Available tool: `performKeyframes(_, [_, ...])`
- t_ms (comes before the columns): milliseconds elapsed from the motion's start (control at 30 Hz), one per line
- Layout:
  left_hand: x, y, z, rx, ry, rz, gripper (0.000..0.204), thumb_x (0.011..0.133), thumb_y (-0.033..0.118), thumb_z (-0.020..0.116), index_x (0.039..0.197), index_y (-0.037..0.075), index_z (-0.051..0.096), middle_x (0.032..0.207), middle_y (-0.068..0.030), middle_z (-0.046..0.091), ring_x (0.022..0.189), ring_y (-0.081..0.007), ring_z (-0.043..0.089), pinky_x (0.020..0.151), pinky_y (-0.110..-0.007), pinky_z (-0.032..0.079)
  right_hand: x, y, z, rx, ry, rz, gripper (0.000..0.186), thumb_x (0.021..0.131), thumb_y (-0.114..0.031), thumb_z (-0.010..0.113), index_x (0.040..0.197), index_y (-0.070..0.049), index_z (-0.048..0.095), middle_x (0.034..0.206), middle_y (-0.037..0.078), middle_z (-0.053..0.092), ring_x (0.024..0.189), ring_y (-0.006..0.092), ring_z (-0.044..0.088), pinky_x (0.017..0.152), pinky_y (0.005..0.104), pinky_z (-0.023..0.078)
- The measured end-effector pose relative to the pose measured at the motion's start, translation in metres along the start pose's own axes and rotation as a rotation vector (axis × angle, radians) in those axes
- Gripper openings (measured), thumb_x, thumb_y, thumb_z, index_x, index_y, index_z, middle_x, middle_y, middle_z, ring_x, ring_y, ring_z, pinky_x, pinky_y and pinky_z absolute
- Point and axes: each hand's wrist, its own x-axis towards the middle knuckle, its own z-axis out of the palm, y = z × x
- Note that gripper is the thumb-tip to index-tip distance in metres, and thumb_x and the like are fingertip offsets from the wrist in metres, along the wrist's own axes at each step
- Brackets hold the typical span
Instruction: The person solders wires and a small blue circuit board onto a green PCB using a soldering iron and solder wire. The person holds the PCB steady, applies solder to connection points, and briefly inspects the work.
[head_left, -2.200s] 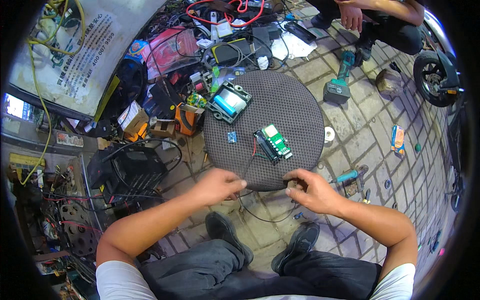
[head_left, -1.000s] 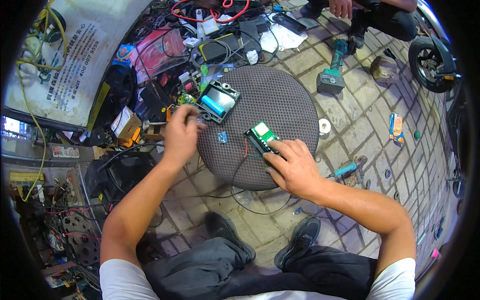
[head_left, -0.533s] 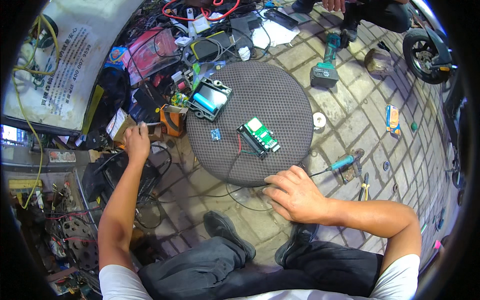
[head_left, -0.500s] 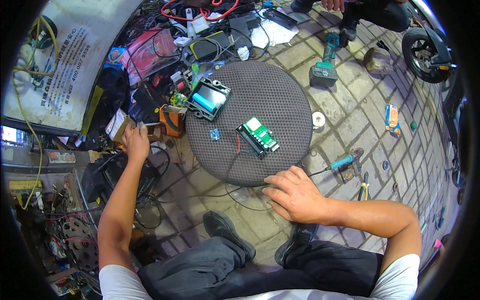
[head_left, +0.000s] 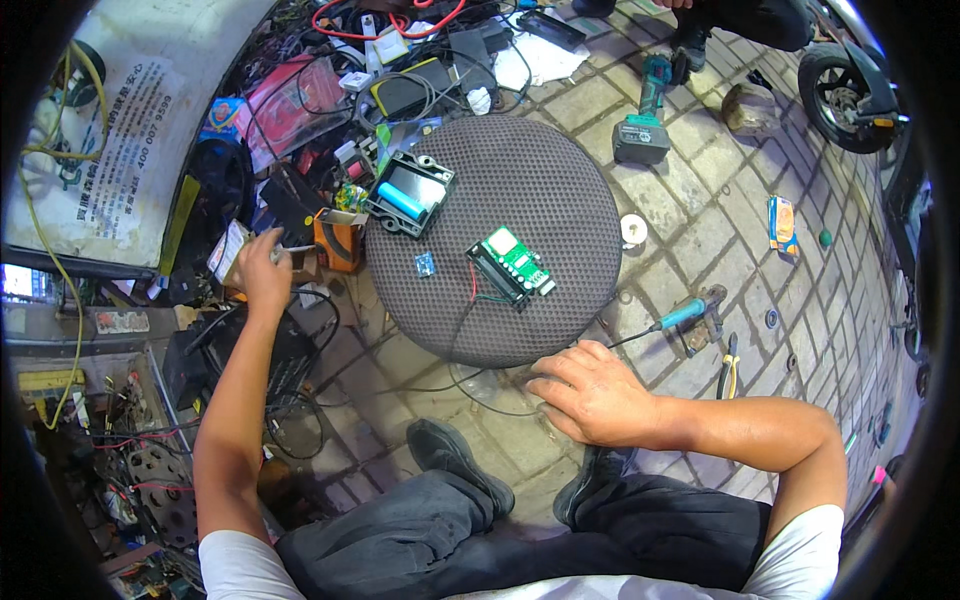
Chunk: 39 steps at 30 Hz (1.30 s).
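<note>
My left hand [head_left: 264, 275] is at a small open carton [head_left: 229, 254] beside the stool's left edge, thumb and fingers apart; some fingertips are hidden. My right hand [head_left: 590, 393] hangs by the near edge of the round grey padded stool [head_left: 560, 170], fingers loosely bent and apart, holding nothing visible. A thin black cable passes behind its fingertips. On the stool lie a green circuit board [head_left: 515, 255] joined to a black holder [head_left: 495, 276] with red and black wires, a tiny blue board [head_left: 425, 264], and a black housing [head_left: 437, 187] with a blue cylindrical cell [head_left: 404, 200].
An orange-and-black box [head_left: 337, 240] stands left of the stool, near heaped electronics and cables. Rightward on the paving lie a cordless power tool [head_left: 642, 135], white roll [head_left: 633, 230], soldering iron [head_left: 684, 313] and pliers [head_left: 729, 365]. Another person's leg [head_left: 755, 22] is at the far right.
My left hand has shifted slightly up and left at the carton, its fingers spreading more. My right hand has barely moved. The view has shifted slightly.
</note>
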Motion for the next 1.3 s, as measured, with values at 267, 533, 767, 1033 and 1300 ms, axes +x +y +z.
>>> performKeyframes(267, [-0.066,0.136,-0.036,-0.894,-0.637,-0.199,0.016,0.086,0.013,0.064,0.094,-0.001,0.064,0.076,0.0015,0.059,0.067,-0.0044,0.051,0.061,-0.021,0.043,-0.007,0.008,0.014,0.060,-0.191,0.159,0.030,0.075,-0.021,0.065,0.101,-0.006,0.062,0.088,0.009,0.061,0.087,0.0282,0.059,0.076,0.0405,0.046])
performKeyframes(533, [-0.114,0.163,-0.039,-0.743,-1.070,-0.276,0.031,0.088,0.027,0.065,0.077,-0.002,0.059,0.067,-0.0060,0.060,0.060,-0.0116,0.059,0.053,-0.026,0.049,-0.027,0.034,0.078,0.292,-0.356,0.202,0.044,0.075,-0.026,0.067,0.108,0.002,0.057,0.102,0.021,0.060,0.100,0.0378,0.057,0.089,0.0444,0.045])
performKeyframes(767, [-0.147,0.156,-0.031,-0.949,-1.293,-0.546,0.030,0.093,0.025,0.058,0.101,-0.004,0.056,0.089,-0.0122,0.063,0.067,-0.0148,0.061,0.062,-0.029,0.053,-0.037,0.007,0.101,0.311,-0.683,0.148,0.036,0.081,-0.025,0.061,0.109,-0.003,0.055,0.104,0.017,0.063,0.098,0.0361,0.060,0.085,0.0471,0.045])
performKeyframes(1033, [-0.140,0.155,-0.040,-1.208,-1.228,-0.792,0.023,0.097,0.020,0.050,0.103,0.000,0.059,0.089,-0.0111,0.065,0.063,-0.0158,0.060,0.060,-0.029,0.050,-0.034,-0.059,0.055,0.653,-0.704,-0.033,0.027,0.087,-0.023,0.055,0.103,-0.002,0.051,0.087,0.021,0.063,0.084,0.0418,0.062,0.070,0.0509,0.049])
performKeyframes(1300, [-0.139,0.150,-0.037,-1.032,-1.395,-0.474,0.027,0.094,0.020,0.056,0.102,-0.005,0.062,0.073,-0.0066,0.061,0.058,-0.0120,0.057,0.054,-0.025,0.046,-0.033,-0.051,0.046,0.590,-1.140,-0.014,0.032,0.089,-0.027,0.050,0.107,-0.001,0.055,0.093,0.024,0.064,0.093,0.0412,0.060,0.080,0.0491,0.047])
